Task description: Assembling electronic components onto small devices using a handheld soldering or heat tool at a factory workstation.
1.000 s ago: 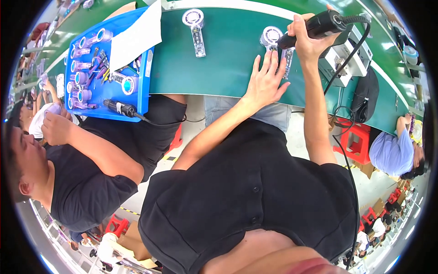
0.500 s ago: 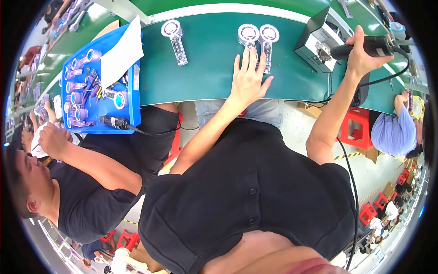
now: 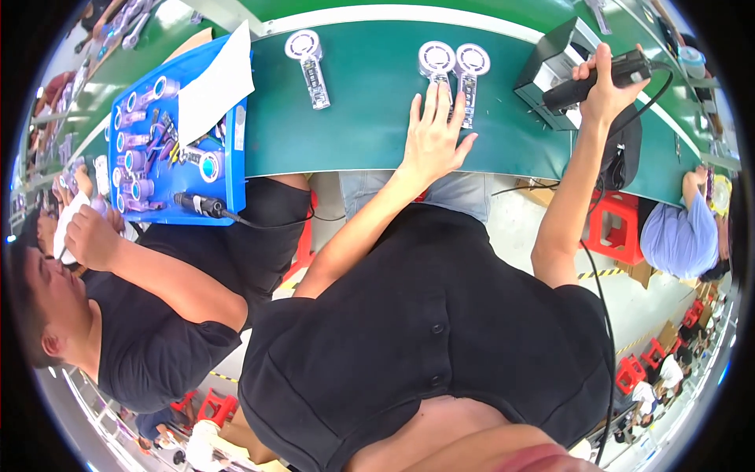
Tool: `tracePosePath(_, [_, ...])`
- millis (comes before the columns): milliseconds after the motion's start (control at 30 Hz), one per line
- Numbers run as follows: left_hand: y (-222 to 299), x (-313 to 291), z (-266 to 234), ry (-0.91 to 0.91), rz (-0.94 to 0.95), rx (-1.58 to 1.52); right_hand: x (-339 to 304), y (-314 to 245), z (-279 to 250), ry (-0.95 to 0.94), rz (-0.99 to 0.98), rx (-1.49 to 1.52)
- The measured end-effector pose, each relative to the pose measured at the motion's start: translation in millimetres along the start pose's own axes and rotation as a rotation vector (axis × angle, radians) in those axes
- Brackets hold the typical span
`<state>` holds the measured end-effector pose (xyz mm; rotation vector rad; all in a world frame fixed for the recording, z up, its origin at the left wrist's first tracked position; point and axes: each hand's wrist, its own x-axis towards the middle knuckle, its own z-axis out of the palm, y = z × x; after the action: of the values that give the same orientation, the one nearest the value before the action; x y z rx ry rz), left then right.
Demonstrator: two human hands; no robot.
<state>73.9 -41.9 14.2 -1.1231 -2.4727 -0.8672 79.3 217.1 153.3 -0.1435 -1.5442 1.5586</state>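
Note:
My left hand (image 3: 435, 134) lies flat and open on the green belt (image 3: 370, 118), its fingertips just below two small white handheld fans (image 3: 454, 69) lying side by side. A third such fan (image 3: 307, 63) lies further left on the belt. Up at the right, my right hand (image 3: 604, 86) grips a black corded power tool (image 3: 594, 79), held level in front of a black box-shaped device (image 3: 554, 71). Its cable (image 3: 602, 315) hangs down past my right side.
A blue tray (image 3: 169, 153) on the left holds several purple fan parts, a white sheet (image 3: 214, 82) and another black corded tool (image 3: 200, 204). A person in black sits at my left. Another person in blue sits at the right, by a red stool (image 3: 613, 224).
My right hand has carried the black tool rightward, away from the fans, toward the black box. The view has shifted, so the fans and my left hand sit more central.

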Motion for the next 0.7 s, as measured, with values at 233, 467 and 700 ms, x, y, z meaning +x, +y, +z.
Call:
tracePosePath(233, [0, -1, 1, 0.009, 0.020, -0.020, -40, 4, 97, -0.212, -0.115, 0.278])
tracePosePath(467, [0, -2, -2, 0.019, 0.010, -0.019, -55, 18, 139, -0.409, -0.190, 0.127])
tracePosePath(700, [0, -1, -2, 0.031, 0.021, -0.005, -66, 9, 165, -0.206, -0.195, 0.198])
